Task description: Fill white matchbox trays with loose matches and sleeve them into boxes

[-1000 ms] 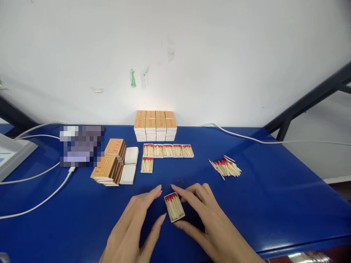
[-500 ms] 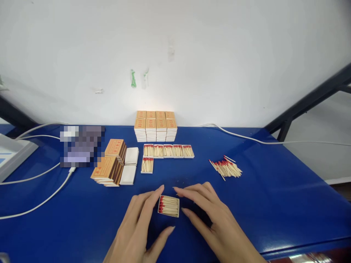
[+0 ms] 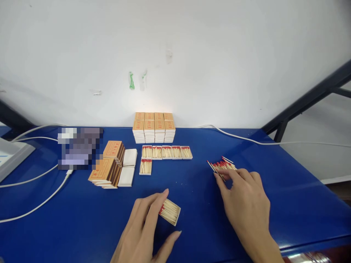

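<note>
On the blue table point(image 3: 268, 197), my left hand point(image 3: 145, 228) rests on an open matchbox tray point(image 3: 170, 212) full of red-tipped matches, fingers and thumb around its left end. My right hand point(image 3: 245, 199) has reached to the loose pile of matches point(image 3: 222, 166) at the right, fingertips on the near side of the pile, fingers bent; whether any match is pinched I cannot make out.
Six filled trays point(image 3: 166, 152) lie in an L shape mid-table. Behind them stands a stack of closed matchboxes point(image 3: 154, 126). Orange sleeves point(image 3: 108, 164) and white empty trays point(image 3: 128, 166) lie to the left. White cables point(image 3: 33, 208) run across the left side and along the wall.
My right hand left the tray and moved right to the loose match pile. The left hand stayed on the tray, which turned slightly.
</note>
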`<state>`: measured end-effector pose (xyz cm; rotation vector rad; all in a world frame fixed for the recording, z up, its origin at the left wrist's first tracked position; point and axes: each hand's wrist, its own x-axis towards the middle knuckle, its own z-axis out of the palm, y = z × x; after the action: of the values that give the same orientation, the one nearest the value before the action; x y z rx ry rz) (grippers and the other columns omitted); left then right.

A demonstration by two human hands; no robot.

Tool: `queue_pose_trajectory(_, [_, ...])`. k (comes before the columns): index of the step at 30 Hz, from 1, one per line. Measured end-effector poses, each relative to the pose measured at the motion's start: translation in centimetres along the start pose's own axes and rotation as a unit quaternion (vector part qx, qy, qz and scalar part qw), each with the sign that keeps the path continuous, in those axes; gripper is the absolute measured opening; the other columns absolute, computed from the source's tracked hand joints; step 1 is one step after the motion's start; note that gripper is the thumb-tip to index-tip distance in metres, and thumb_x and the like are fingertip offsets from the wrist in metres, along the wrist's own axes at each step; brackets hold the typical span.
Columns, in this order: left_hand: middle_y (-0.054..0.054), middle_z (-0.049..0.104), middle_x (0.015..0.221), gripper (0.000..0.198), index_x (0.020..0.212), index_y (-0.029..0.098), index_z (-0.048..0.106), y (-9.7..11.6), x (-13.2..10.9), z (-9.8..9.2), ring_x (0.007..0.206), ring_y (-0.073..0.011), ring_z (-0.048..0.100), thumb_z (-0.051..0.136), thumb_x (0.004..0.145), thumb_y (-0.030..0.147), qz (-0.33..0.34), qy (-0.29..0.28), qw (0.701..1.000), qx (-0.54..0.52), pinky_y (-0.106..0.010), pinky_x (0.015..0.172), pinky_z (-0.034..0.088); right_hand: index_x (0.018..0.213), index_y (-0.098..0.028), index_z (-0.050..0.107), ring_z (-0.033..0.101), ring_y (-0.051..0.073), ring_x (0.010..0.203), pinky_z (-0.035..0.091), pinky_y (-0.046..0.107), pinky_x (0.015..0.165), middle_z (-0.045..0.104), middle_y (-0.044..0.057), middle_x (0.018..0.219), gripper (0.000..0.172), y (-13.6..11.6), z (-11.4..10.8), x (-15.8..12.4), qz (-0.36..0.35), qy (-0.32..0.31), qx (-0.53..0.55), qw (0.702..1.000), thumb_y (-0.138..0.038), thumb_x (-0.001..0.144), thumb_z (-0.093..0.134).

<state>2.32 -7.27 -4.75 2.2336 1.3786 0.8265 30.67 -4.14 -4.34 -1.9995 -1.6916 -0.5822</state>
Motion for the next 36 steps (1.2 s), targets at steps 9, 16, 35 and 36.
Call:
queue_pose_trajectory(9, [-0.005, 0.071, 0.145, 0.061, 0.171, 0.041, 0.041, 0.0, 0.1, -0.1, 0.128, -0.0222, 0.075, 0.061, 0.113, 0.045, 0.004, 0.007, 1.0, 0.002, -0.036, 0.106, 0.068, 0.095, -0.017, 0.08, 0.053, 0.033, 0.088, 0.039, 0.04, 0.068, 0.073, 0.014, 0.088, 0.057, 0.5, -0.4, -0.6, 0.018, -0.018, -0.064, 0.998, -0.051, 0.119, 0.039])
queue_pose_trajectory(16, [-0.004, 0.071, 0.145, 0.065, 0.172, 0.042, 0.038, -0.1, 0.0, -0.2, 0.128, -0.0217, 0.076, 0.063, 0.112, 0.044, -0.003, -0.003, 1.0, 0.005, -0.037, 0.107, 0.068, 0.096, -0.015, 0.078, 0.051, 0.032, 0.086, 0.039, 0.04, 0.07, 0.071, 0.015, 0.086, 0.059, 0.4, -0.6, -0.5, -0.008, -0.02, -0.067, 0.998, -0.047, 0.119, 0.035])
queue_pose_trajectory(35, [-0.009, 0.073, 0.143, 0.062, 0.171, 0.04, 0.04, -0.6, -0.1, 0.3, 0.125, -0.0255, 0.078, 0.06, 0.113, 0.044, 0.009, 0.012, 1.0, -0.009, -0.037, 0.097, 0.071, 0.104, -0.013, 0.082, 0.056, 0.035, 0.094, 0.043, 0.042, 0.071, 0.077, 0.02, 0.099, 0.065, -0.7, 0.6, 1.8, 0.006, -0.03, -0.03, 0.999, -0.058, 0.118, 0.036])
queue_pose_trajectory(36, [-0.008, 0.074, 0.142, 0.061, 0.171, 0.04, 0.041, -0.6, -0.1, 0.3, 0.123, -0.0252, 0.078, 0.061, 0.113, 0.043, 0.008, 0.012, 1.0, -0.01, -0.037, 0.096, 0.071, 0.105, -0.013, 0.082, 0.056, 0.036, 0.095, 0.043, 0.043, 0.071, 0.077, 0.021, 0.099, 0.066, -0.8, 0.7, 1.9, 0.006, -0.032, -0.031, 0.999, -0.058, 0.118, 0.035])
